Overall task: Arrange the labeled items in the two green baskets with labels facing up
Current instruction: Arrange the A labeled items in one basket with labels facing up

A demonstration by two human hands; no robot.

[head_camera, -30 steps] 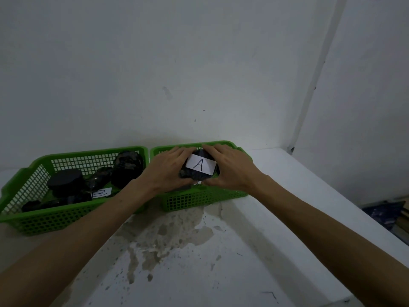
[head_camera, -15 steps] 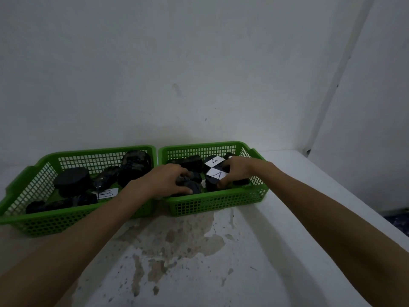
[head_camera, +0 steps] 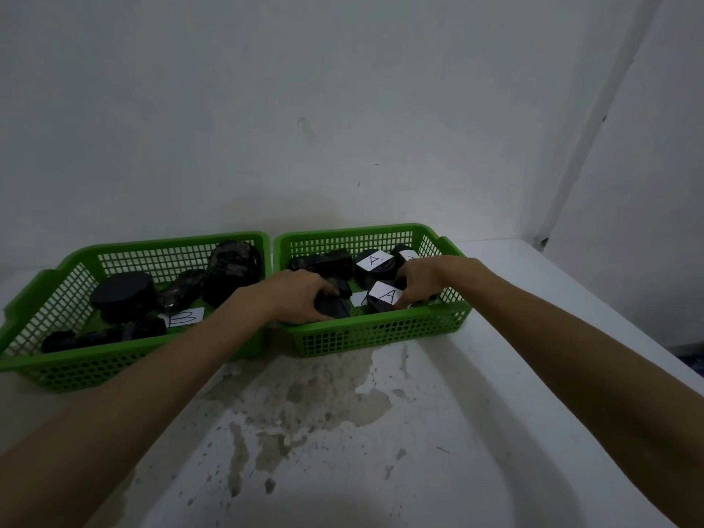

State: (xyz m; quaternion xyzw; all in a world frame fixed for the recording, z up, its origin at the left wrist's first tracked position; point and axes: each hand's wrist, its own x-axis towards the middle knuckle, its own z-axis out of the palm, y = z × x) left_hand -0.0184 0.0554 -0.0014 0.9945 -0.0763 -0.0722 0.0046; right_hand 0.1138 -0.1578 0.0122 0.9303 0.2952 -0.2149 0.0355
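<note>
- While both hands reach into the right basket (head_camera: 381,333), the left hand (head_camera: 301,295) curls its fingers around a dark block (head_camera: 335,308) with no label showing.
- Beside it, the right hand (head_camera: 423,280) rests bent fingers on a round dark thing with an "A" label (head_camera: 388,295) facing up; whether it grips it is hard to tell.
- Another "A" label (head_camera: 374,259) faces up behind, so this basket looks about half done.
- Just beside it, the left basket (head_camera: 133,360) shows one "B" label (head_camera: 185,317), and its other dark things still seem to need turning.
</note>
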